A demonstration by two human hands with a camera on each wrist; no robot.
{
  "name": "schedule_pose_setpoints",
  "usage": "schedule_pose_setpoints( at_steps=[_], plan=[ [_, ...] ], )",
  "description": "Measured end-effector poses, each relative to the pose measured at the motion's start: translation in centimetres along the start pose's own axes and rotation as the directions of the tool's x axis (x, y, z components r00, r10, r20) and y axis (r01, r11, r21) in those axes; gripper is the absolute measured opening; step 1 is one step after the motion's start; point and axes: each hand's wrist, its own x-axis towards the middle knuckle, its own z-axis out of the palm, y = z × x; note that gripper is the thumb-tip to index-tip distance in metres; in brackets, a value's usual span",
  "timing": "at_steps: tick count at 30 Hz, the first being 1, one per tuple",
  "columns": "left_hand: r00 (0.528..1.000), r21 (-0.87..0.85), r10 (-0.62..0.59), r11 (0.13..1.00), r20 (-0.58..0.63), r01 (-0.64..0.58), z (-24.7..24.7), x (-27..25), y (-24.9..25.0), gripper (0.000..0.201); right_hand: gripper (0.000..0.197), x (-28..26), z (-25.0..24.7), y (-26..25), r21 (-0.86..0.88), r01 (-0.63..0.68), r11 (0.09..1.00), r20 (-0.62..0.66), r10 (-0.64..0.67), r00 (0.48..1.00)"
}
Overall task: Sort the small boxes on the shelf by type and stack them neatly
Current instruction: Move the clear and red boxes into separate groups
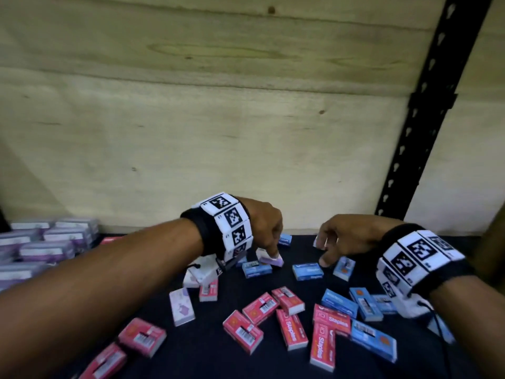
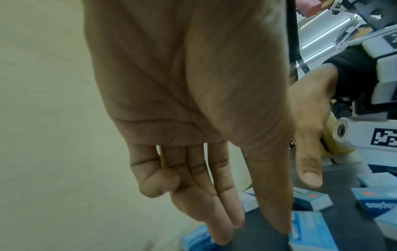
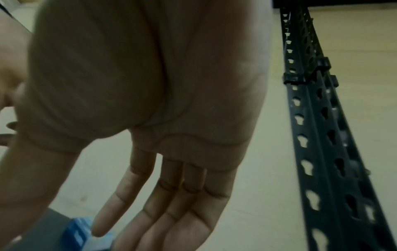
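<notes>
Plywood back wall (image 1: 191, 119) and black slotted upright (image 1: 426, 110) frame a dark shelf (image 1: 196, 348) strewn with red boxes (image 1: 259, 307) and blue boxes (image 1: 307, 271), long axes pointing every way; purple boxes (image 1: 46, 242) sit stacked far left. Left hand (image 1: 262, 228) reaches down with fingertips on a purple box (image 1: 270, 260) lying flat, fingers fairly straight, nothing gripped; right hand (image 1: 347, 239) hovers loose over blue ones, empty.
</notes>
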Motion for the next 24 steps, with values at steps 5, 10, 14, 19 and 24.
schedule_pose_setpoints(
  at_steps=[5, 10, 14, 19, 24],
  plan=[
    [0.994, -0.003, -0.065, 0.998, 0.087, 0.066, 0.6, -3.6, -2.5, 0.033, 0.043, -0.7, 0.0, -3.6, 0.033, 0.077, 0.996, 0.078, -0.079, 0.994],
    [0.985, -0.031, -0.084, 0.995, 0.154, 0.089, 2.3, -6.2, -1.5, 0.045, 0.044, -2.1, 0.8, -6.9, 0.067, 0.079, 0.995, 0.185, -0.090, 0.979],
    [0.980, -0.018, -0.067, 0.997, 0.187, 0.071, 3.8, -7.0, 0.3, 0.052, 0.047, -3.3, 1.9, -8.3, 0.012, 0.054, 0.998, 0.260, -0.055, 0.964],
    [0.986, 0.034, -0.077, 0.997, 0.147, 0.073, 4.8, -7.4, 2.1, 0.057, 0.056, -4.5, 2.8, -8.7, -0.017, 0.021, 1.000, 0.250, -0.016, 0.968],
    [0.986, 0.044, -0.087, 0.996, 0.140, 0.081, 5.6, -7.2, 2.7, 0.045, 0.049, -4.8, 3.5, -8.5, 0.000, -0.003, 1.000, 0.197, 0.003, 0.980]
  ],
)
